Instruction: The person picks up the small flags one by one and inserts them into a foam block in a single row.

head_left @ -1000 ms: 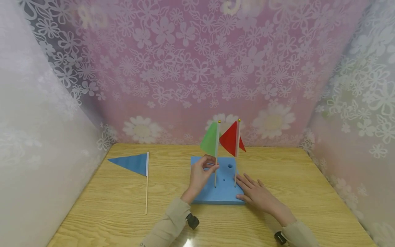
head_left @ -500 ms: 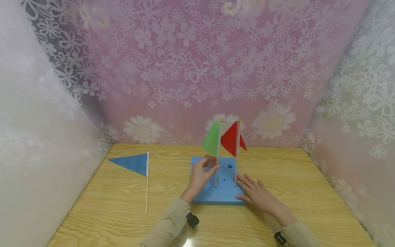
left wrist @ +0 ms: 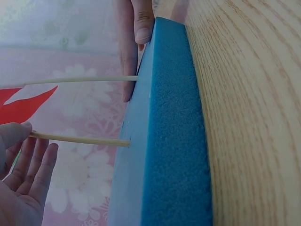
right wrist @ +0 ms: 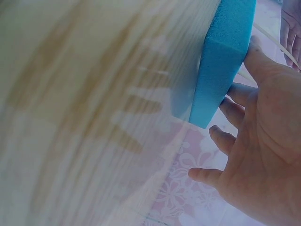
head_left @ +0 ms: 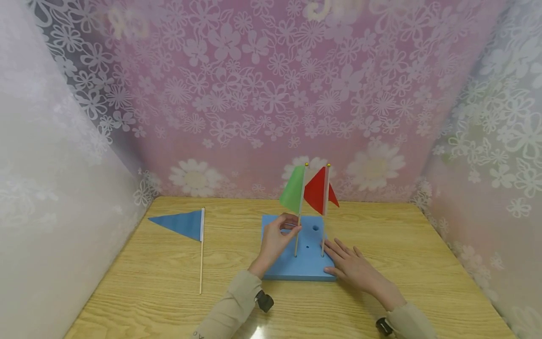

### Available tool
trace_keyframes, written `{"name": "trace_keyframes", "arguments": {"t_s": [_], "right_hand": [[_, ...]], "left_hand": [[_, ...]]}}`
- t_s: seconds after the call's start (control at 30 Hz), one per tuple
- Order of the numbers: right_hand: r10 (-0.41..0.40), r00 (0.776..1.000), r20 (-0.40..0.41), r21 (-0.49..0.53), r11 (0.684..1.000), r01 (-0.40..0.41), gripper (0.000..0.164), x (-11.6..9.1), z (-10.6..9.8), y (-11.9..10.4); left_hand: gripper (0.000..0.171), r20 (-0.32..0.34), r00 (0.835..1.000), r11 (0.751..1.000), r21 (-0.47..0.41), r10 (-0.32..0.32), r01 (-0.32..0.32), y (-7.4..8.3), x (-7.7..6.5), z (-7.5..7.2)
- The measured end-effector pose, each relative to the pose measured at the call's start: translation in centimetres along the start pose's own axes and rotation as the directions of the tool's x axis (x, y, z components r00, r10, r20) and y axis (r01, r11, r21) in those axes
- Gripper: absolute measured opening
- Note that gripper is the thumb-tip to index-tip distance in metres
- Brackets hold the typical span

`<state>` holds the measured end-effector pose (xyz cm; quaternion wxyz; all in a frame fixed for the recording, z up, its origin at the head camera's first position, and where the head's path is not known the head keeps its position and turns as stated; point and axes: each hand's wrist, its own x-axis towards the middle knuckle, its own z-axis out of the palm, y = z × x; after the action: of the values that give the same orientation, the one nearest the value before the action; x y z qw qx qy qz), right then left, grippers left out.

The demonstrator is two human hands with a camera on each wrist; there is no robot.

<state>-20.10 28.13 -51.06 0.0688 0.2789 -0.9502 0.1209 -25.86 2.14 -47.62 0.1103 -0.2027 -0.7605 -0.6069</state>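
Between thumb and fingers my left hand [head_left: 277,240] pinches the wooden stick of a green flag [head_left: 293,189]. That stick's lower end sits in a hole of a blue foam block [head_left: 288,269], and the stick leans slightly right. To its right a red flag [head_left: 315,193] stands upright in another hole. With fingers spread, my right hand [head_left: 353,268] rests on the block's right edge. In the left wrist view both sticks enter the foam block [left wrist: 174,127]. The right wrist view has the right fingers touching the block's side [right wrist: 221,70].
A blue flag [head_left: 182,225] on a stick lies on the wooden table [head_left: 148,282], left of the block. Two bare holes show in the block's top, one larger. Flower-patterned walls [head_left: 271,94] enclose the table at the back and sides.
The green flag's top has tilted to the right, toward the red flag, while its foot stays in the same hole. Both hands keep nearly the same place.
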Motion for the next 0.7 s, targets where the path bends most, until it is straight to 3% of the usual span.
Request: {"name": "trace_keyframes", "arguments": {"t_s": [0.43, 0.7], "right_hand": [[0.041, 0.996, 0.073, 0.005, 0.999, -0.042, 0.067, 0.3, -1.4, -1.3], [0.039, 0.996, 0.082, 0.006, 0.999, -0.040, 0.068, 0.3, -1.5, -1.2]], "left_hand": [[0.019, 0.010, 1.000, 1.000, -0.013, -0.018, 0.018, 0.1, -0.1, -0.4], [0.021, -0.046, 0.997, 0.996, -0.072, -0.056, 0.053, 0.2, 0.1, -3.2]]}}
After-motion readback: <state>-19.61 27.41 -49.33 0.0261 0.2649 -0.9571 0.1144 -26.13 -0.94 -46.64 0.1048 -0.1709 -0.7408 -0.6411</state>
